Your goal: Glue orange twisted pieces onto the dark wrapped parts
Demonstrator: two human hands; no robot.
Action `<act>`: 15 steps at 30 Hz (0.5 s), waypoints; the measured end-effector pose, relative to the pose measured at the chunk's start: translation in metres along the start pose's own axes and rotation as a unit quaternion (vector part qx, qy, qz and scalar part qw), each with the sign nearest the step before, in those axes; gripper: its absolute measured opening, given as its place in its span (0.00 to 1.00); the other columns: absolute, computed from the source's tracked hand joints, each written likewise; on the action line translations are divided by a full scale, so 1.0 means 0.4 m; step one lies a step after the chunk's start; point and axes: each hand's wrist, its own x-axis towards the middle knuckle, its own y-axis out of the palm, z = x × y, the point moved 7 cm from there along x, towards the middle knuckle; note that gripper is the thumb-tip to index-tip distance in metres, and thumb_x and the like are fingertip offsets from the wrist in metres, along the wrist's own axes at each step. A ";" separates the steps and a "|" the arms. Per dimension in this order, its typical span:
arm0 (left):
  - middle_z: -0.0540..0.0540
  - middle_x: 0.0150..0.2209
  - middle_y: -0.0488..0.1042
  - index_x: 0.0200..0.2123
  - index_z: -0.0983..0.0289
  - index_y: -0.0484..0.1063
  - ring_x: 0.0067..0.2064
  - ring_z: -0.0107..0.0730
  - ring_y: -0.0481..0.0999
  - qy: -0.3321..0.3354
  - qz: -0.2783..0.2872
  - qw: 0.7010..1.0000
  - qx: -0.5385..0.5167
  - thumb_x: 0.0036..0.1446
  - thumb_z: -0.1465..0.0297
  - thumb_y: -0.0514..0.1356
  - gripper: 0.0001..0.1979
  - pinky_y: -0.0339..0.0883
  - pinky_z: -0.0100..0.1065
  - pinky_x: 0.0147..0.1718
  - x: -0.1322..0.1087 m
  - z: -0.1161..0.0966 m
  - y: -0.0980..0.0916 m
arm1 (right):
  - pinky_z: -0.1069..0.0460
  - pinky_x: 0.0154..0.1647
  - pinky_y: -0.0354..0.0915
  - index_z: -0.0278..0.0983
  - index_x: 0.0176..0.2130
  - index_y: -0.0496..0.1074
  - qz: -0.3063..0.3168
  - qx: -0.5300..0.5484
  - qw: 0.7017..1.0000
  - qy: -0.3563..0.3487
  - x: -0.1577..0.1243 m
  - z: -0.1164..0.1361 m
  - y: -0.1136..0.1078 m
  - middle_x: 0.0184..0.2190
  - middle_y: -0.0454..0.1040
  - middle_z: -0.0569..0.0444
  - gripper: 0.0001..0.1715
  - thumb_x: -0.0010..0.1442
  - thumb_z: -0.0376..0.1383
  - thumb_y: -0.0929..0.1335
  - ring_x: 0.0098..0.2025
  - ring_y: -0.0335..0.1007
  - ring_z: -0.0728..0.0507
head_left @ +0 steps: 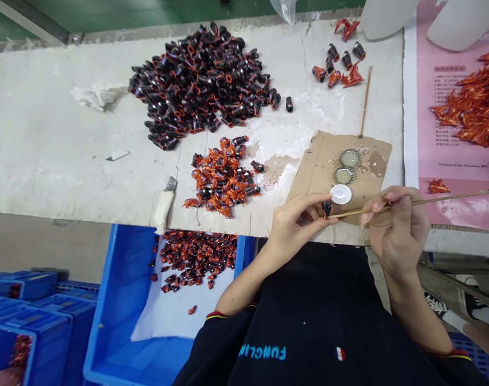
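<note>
Between thumb and fingertips, my left hand [296, 219] pinches a small black plastic figure part [326, 208]. My right hand [400, 222] grips a thin wooden stick [437, 200] like a pen, its tip at the lower end of that part. Just beyond my fingers, a white round cap [341, 194] rests on a piece of cardboard [308, 174]. Two bottle caps [344, 175] holding a pale substance sit behind it on the same cardboard. A second stick [366, 102] lies with one end on the cardboard's far edge.
A large heap of black parts [204, 80] covers the table's back middle. Nearer is a mixed orange-and-black pile [222, 177], beside a wrapped knife [165, 206]. Orange parts [477, 107] lie on a pink sheet at right. A blue crate [103, 321] stands below the table edge.
</note>
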 end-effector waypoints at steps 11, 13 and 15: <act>0.49 0.27 0.76 0.44 0.65 0.78 0.27 0.22 0.73 -0.002 -0.009 1.000 0.017 0.51 0.66 0.70 0.17 0.71 0.24 0.29 -0.002 0.004 -0.004 | 0.50 0.18 0.56 0.44 0.35 0.71 -0.017 -0.054 0.998 -0.023 0.001 0.001 -0.004 0.22 0.68 0.58 0.09 0.66 0.40 0.64 0.19 0.61 0.48; 0.48 0.26 0.75 0.44 0.65 0.78 0.26 0.22 0.73 -0.002 -0.009 1.000 0.009 0.52 0.67 0.70 0.17 0.71 0.24 0.30 -0.003 0.004 -0.004 | 0.50 0.18 0.56 0.44 0.36 0.71 -0.024 -0.079 0.995 -0.049 0.006 0.021 -0.024 0.23 0.68 0.57 0.09 0.67 0.41 0.63 0.20 0.63 0.47; 0.47 0.26 0.75 0.45 0.65 0.77 0.26 0.22 0.73 -0.001 -0.007 1.000 0.002 0.52 0.68 0.70 0.16 0.71 0.23 0.31 -0.003 0.005 -0.003 | 0.49 0.20 0.59 0.45 0.37 0.70 -0.014 -0.131 0.990 -0.059 0.014 0.046 -0.055 0.25 0.69 0.55 0.10 0.67 0.44 0.63 0.24 0.66 0.45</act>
